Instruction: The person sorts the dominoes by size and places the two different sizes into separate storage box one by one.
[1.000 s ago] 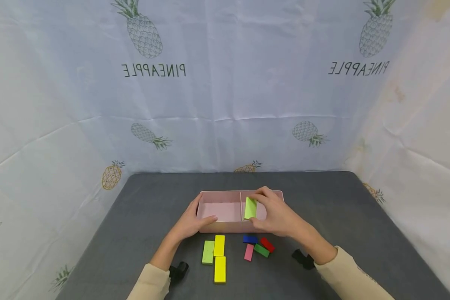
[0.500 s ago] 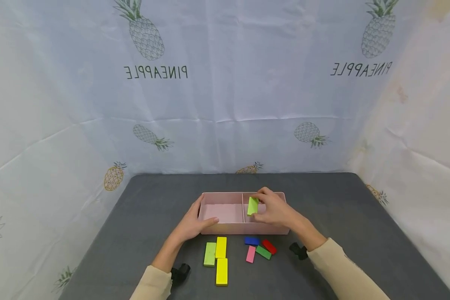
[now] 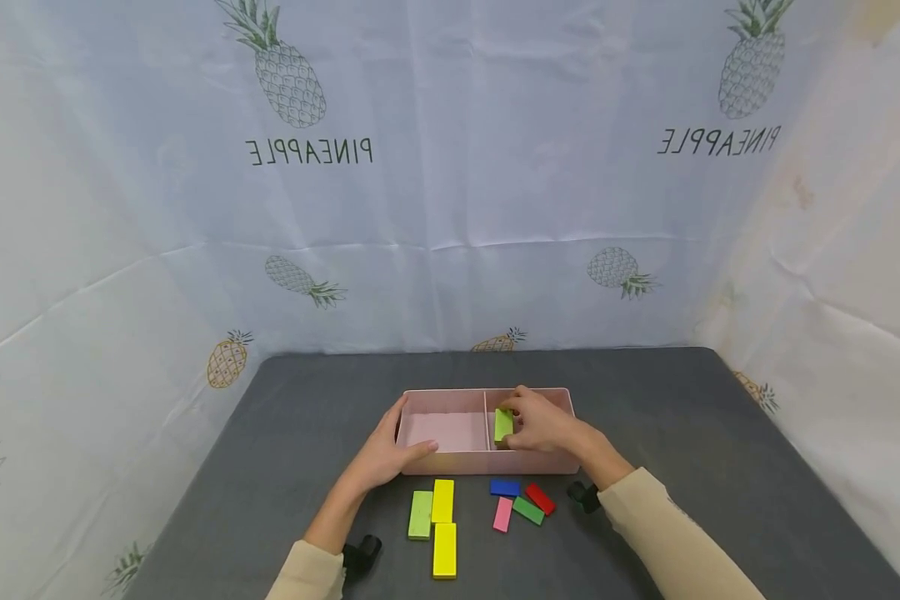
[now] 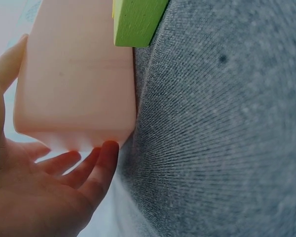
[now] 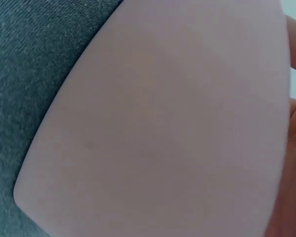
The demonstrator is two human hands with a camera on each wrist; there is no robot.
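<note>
A pink two-compartment box (image 3: 450, 463) stands lengthwise on the dark table. My left hand (image 3: 381, 448) holds its left end, with the thumb at the front rim; in the left wrist view the fingertips (image 4: 108, 148) touch the end wall. My right hand (image 3: 543, 423) reaches into the right compartment and pinches a light green block (image 3: 503, 426) between thumb and fingers, close to the divider (image 3: 486, 421). From the right wrist, the box wall (image 5: 153, 123) hides the block and most of the hand.
Before the box lie another light green block (image 3: 420, 515), two yellow blocks (image 3: 443, 500), and smaller blue (image 3: 505, 487), red (image 3: 541, 499), dark green (image 3: 528, 511) and pink (image 3: 502, 515) blocks. A pineapple-print curtain (image 3: 450, 192) hangs behind the grey-black table (image 3: 330, 392).
My right hand has carried the light green block lower into the right compartment and slightly rightward, away from the divider. The left hand stays on the box's left end.
</note>
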